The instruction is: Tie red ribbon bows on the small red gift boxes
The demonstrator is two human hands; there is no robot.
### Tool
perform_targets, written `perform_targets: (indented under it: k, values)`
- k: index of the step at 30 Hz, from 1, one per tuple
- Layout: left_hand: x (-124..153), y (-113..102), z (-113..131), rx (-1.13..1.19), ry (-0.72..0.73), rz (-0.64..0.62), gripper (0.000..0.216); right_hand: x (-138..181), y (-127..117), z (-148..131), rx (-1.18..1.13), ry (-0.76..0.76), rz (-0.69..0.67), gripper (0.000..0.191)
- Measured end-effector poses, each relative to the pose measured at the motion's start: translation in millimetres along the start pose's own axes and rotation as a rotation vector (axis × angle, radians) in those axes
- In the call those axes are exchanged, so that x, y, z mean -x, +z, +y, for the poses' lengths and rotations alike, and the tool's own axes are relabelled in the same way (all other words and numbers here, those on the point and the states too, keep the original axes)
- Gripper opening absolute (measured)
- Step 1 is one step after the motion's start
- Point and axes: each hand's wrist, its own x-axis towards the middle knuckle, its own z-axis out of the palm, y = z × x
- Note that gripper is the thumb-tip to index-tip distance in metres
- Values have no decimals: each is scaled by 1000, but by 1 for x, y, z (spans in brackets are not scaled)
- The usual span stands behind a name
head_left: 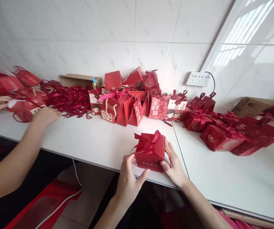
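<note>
A small red gift box (150,159) with a red ribbon bow (148,145) on top stands near the table's front edge, between my two hands. My left hand (129,173) touches its left side with bent fingers, the thumb reaching along the front bottom edge. Against the right side lies my right hand (173,165), its fingers along the wall and its thumb on the front corner. Pale lettering runs across the front face. Behind it, upright red boxes (121,109) with cords and ribbons stand in a row.
At left, a co-worker's hands (45,116) are among red boxes beside a heap of dark red ribbons (71,98). More tied boxes (222,136) sit at right. A cardboard box (80,79) and a power socket strip (197,79) are at the wall. A red stool (43,200) stands below.
</note>
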Motion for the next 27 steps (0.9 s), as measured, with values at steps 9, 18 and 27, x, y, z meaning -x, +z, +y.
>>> perform_targets:
  k: [9, 18, 27]
  values:
    - [-21, -13, -12, 217, -122, -26, 14, 1, -7, 4, -262, 172, 186, 50]
    - [-57, -4, -17, 491, -422, -285, 60, 0, -3, 0, -326, 236, 54, 59]
    - [-50, -4, -32, 570, -323, -25, 51, -2, -1, 8, -283, 347, 275, 48]
